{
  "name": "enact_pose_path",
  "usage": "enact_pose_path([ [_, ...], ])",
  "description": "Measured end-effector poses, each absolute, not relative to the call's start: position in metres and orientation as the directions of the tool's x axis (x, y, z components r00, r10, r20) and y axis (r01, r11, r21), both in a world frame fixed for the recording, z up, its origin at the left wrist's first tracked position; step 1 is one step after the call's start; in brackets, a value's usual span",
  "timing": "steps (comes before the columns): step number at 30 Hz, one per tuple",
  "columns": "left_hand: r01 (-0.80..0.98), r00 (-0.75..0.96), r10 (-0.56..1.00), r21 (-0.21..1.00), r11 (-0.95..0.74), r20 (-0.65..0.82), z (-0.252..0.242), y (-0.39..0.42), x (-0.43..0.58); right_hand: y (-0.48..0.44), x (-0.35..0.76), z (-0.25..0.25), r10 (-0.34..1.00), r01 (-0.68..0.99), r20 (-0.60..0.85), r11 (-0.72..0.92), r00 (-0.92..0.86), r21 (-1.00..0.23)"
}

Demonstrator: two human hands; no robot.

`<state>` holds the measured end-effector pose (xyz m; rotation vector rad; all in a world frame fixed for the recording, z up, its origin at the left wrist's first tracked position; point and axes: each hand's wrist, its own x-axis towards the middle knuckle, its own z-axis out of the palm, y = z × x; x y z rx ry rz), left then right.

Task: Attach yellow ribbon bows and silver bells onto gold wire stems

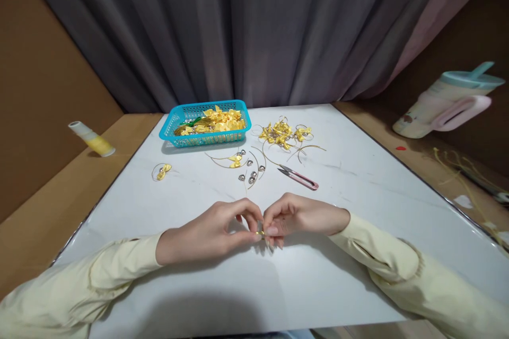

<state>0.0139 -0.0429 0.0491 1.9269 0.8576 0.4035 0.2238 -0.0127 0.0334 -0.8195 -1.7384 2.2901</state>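
Note:
Above the near middle of the table, my left hand [217,230] and my right hand [292,214] meet fingertip to fingertip. Both are closed in a pinch on a small gold-coloured piece [260,233]. Fingers cover most of it, so its exact kind does not show. Beyond the hands lie several silver bells [253,176], a yellow ribbon bow [236,161] and loose gold cords [260,161]. Pink-handled thread snips [298,177] rest to the right of them. On the left is a single bow on a looped cord [163,171].
At the back stands a blue plastic basket [204,140] holding yellow bows and gold cord. A heap of bows on cords [278,133] lies right of it. A yellow thread spool [97,143] is beyond the left edge, a lidded tumbler [423,103] beyond the right. Curtains [262,32] hang behind.

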Motion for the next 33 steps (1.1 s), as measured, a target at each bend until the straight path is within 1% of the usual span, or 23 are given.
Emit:
enact_pose_path([
  [3, 0.439, 0.703, 0.700, 0.850, -0.291, -0.124, 0.049, -0.042, 0.014, -0.013, 0.223, 0.032, 0.407, 0.199, -0.330, -0.332, -0.851, -0.922],
  [7, 0.469, 0.710, 0.675, 0.849, -0.243, -0.200, 0.049, -0.041, 0.015, -0.014, 0.222, 0.032, 0.411, 0.200, -0.337, -0.340, -0.847, -0.919],
  [10, 0.459, 0.707, 0.670, 0.868, -0.191, -0.226, 0.048, -0.040, 0.016, -0.014, 0.222, 0.032, 0.403, 0.205, -0.335, -0.332, -0.852, -0.921],
  [15, 0.407, 0.723, 0.626, 0.912, -0.042, -0.294, 0.041, -0.038, 0.017, -0.015, 0.219, 0.030, 0.388, 0.205, -0.318, -0.305, -0.865, -0.930],
  [18, 0.388, 0.736, 0.601, 0.922, 0.003, -0.312, 0.039, -0.038, 0.017, -0.016, 0.218, 0.030, 0.387, 0.221, -0.318, -0.276, -0.865, -0.935],
  [21, 0.390, 0.744, 0.590, 0.921, -0.002, -0.314, 0.039, -0.037, 0.017, -0.015, 0.219, 0.030, 0.390, 0.233, -0.313, -0.239, -0.866, -0.943],
  [26, 0.423, 0.758, 0.569, 0.904, -0.055, -0.320, 0.040, -0.036, 0.015, -0.014, 0.222, 0.030, 0.348, 0.225, -0.277, -0.181, -0.895, -0.957],
  [29, 0.440, 0.770, 0.552, 0.893, -0.095, -0.320, 0.039, -0.037, 0.014, -0.014, 0.222, 0.031, 0.333, 0.235, -0.282, -0.174, -0.900, -0.956],
  [33, 0.444, 0.779, 0.537, 0.889, -0.108, -0.324, 0.039, -0.035, 0.013, -0.015, 0.220, 0.032, 0.340, 0.257, -0.295, -0.155, -0.893, -0.954],
])
